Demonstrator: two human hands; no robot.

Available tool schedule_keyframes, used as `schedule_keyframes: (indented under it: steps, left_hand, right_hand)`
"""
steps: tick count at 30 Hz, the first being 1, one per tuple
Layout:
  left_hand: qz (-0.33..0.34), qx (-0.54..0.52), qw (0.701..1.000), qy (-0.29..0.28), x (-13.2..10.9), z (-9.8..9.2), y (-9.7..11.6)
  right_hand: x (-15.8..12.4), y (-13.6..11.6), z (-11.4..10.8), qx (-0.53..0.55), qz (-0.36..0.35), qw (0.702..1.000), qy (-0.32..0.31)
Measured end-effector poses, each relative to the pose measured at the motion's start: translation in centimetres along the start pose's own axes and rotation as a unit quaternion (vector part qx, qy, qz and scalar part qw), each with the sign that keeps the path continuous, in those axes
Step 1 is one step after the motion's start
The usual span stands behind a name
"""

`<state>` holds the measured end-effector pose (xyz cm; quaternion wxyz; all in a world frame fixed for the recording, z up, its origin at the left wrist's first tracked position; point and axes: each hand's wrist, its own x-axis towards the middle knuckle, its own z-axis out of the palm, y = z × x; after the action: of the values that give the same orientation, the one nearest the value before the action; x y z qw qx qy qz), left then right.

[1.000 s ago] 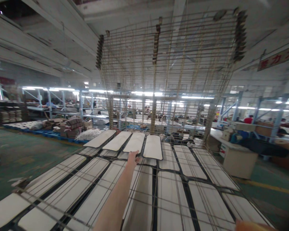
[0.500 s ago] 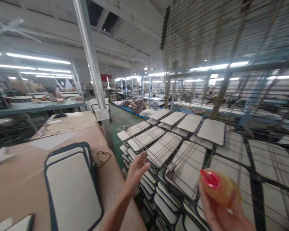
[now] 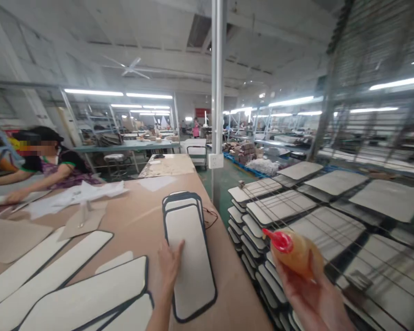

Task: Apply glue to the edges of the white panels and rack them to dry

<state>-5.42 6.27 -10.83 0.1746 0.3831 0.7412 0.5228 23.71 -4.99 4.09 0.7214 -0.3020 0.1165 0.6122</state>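
My right hand [image 3: 307, 294] is wrapped round a squeeze bottle [image 3: 301, 257] of yellowish contents with a red pointed nozzle, tilted over the rack side. My left hand [image 3: 170, 262] reaches to the left edge of a small stack of pale panels with dark borders [image 3: 193, 266] on the tan table [image 3: 138, 211]. Its fingers are apart, and the thumb lies over the top panel; whether it presses on it I cannot tell. A thin dark cord loop [image 3: 211, 218] lies beside the stack.
More dark-edged panels [image 3: 86, 294] lie at the table's left. A wire rack [image 3: 283, 207] holding stacked panels stands at the right. A metal post [image 3: 216, 92] with an outlet box rises beyond the table edge. Another person [image 3: 58, 161] works at the far left.
My view has swung left, bringing the other person into sight. My left hand has moved from near the rack to the panel stack. The bottle stays in my right hand.
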Motion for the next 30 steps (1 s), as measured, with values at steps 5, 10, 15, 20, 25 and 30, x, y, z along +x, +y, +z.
schedule_keyframes:
  steps: [5, 10, 15, 20, 25, 30]
  left_hand:
    - [0.094, 0.117, 0.984, 0.097, -0.3, 1.3, -2.7]
    - [0.126, 0.077, 0.980, 0.137, -1.4, 1.8, -2.1]
    - [0.208, 0.053, 0.965, 0.152, -1.2, 1.1, -1.5]
    - [0.287, 0.037, 0.948, 0.135, -1.1, 0.3, -1.1]
    - [0.249, 0.011, 0.950, 0.186, -1.5, -0.8, -0.3]
    - [0.154, -0.026, 0.988, 0.001, -2.8, -5.0, 3.1]
  right_hand:
    - [1.3, 4.6, 4.8, -0.050, -0.040, 0.997, -0.040]
    - [2.9, 7.2, 6.9, -0.084, -0.063, 0.990, -0.092]
    - [3.5, 7.2, 7.7, -0.110, -0.097, 0.974, -0.171]
    - [2.6, 6.1, 8.0, -0.097, -0.091, 0.973, -0.187]
    - [1.6, 4.6, 7.7, -0.076, -0.079, 0.977, -0.185]
    - [1.2, 3.1, 7.0, -0.077, -0.069, 0.973, -0.208]
